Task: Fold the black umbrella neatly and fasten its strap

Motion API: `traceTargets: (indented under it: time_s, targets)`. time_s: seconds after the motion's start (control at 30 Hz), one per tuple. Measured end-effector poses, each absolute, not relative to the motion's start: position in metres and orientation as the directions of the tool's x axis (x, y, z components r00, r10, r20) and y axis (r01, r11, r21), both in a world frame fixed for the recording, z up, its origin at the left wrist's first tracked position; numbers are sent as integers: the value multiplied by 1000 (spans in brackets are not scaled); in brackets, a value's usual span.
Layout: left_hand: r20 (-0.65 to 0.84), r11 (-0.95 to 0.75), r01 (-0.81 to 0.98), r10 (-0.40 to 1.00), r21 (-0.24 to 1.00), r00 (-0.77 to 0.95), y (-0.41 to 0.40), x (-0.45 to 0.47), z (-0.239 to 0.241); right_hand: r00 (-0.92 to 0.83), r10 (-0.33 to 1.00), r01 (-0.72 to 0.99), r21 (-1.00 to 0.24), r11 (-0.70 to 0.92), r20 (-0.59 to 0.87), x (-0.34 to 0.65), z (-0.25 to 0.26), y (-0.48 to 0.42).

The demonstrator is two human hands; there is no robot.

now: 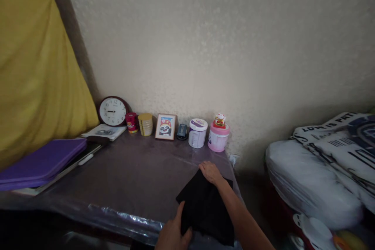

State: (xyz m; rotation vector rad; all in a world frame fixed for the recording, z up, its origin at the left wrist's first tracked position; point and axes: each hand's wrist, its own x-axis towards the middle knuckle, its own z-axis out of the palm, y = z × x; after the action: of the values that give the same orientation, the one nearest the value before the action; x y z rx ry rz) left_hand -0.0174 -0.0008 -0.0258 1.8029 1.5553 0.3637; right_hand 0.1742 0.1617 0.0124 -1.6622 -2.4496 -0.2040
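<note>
A black folded cloth (pixel 202 207) lies at the near right corner of the table; whether it is a garment I cannot tell. My left hand (pixel 172 232) is at its near left edge, with the thumb along the side and the fingers closed on the fabric. At the far corner of the cloth is my right hand (pixel 210 172), its fingers bent over the edge and closed on it. My right forearm crosses over the cloth's right part and hides some of it.
Along the wall stand a clock (pixel 113 111), a red tin (pixel 131 123), a yellow-lidded can (pixel 145 125), a panda picture (pixel 165 127), a white tub (pixel 197 133) and a pink tub (pixel 218 139) bearing a cat figurine (pixel 220 120). Purple folders (pixel 43 162) lie left; bagged bedding (pixel 310 183) is right.
</note>
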Motion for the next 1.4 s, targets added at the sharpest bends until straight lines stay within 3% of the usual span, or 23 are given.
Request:
traceTargets:
  time_s: [0.13,0.23,0.3,0.4,0.53,0.77,1.0,1.2,1.4]
  targets:
    - [-243,-2,753,946,659,215,0,-15,-31,-300,895,950,16,313,330,162,25,155]
    - [-235,-22,801,951,598,201,-2,-11,-32,-475,794,853,-22,521,379,143,33,134]
    - [-234,-28,834,954,552,187,-4,-9,-30,-652,691,716,-46,696,312,128,34,117]
    - [-229,-55,857,953,512,198,-6,-7,-23,-790,593,594,-45,803,156,112,31,99]
    - [-249,-50,891,952,451,179,-9,-5,-13,-782,623,623,32,781,8,106,27,97]
    - [-253,-49,900,952,434,173,-9,-5,-14,-702,708,698,126,705,-77,107,32,103]
    - [-268,-37,908,950,418,162,-12,-4,-7,-666,707,717,56,695,-237,96,39,107]
    - [-259,-63,907,948,417,185,-14,-1,-5,-729,665,667,47,743,-164,100,39,102]
    - [-236,-60,896,955,441,180,-15,-1,-8,-723,644,677,-71,733,-249,98,36,104]
